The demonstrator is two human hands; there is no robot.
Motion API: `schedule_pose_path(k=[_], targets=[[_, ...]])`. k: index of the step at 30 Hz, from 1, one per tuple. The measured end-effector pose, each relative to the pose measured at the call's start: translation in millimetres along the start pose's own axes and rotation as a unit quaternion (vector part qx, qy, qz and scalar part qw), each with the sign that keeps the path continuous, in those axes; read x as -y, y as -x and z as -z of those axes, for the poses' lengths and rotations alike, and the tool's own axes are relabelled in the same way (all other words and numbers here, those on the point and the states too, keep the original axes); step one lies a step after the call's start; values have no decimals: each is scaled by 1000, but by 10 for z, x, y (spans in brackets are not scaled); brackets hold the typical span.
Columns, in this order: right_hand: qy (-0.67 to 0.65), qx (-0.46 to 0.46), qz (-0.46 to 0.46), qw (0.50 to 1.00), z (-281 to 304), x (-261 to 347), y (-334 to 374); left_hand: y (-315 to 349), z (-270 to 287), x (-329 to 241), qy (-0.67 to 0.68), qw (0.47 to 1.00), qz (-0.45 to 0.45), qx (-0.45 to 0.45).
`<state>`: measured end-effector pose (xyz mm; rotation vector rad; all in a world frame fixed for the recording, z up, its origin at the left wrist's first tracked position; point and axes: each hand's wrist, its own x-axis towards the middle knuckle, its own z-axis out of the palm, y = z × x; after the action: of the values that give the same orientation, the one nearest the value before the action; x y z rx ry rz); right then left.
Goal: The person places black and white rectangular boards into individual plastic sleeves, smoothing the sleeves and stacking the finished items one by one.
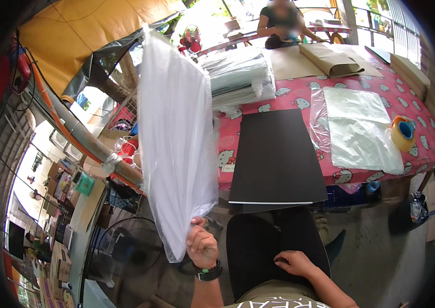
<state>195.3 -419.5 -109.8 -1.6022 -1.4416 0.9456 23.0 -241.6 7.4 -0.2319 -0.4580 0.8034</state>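
My left hand (202, 248) pinches the lower corner of a tall white sheet in a clear plastic sleeve (176, 138), which stands upright left of the table and looks wrinkled. A dark watch and a beaded bracelet circle that wrist. Across my lap lies my right hand (295, 263), fingers loosely stretched over my thigh with nothing in them. In front of me a black board (278, 154) with a pale front edge lies on the table, jutting past its near side. Right of it are clear plastic sleeves (358, 128) lying flat.
The table (292, 96) has a pink patterned cover. On it are stacked plastic-wrapped sheets (240, 72), brown paper (330, 57) and tape rolls (402, 132). A person (281, 23) sits beyond. A floor fan (125, 246) stands left, a dark bin (407, 218) right.
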Motion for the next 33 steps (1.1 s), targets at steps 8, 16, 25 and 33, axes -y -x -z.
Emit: schedule_pose_path(k=[8,16,25,33], targets=[[-111,-39,-34,992,35,-81,-101,-355,-248,-523,-328,929,-151,82],[-121,-6,-85,989,16,-88,-111,-1163,178,-1605,-606,736,-261,-151],[-154,-12,-89,984,-21,-149,-157,-1202,561,-2104,-660,638,-103,-382],[-151,9,-100,983,53,-95,-157,-1389,211,-2109,-837,334,-35,-432]])
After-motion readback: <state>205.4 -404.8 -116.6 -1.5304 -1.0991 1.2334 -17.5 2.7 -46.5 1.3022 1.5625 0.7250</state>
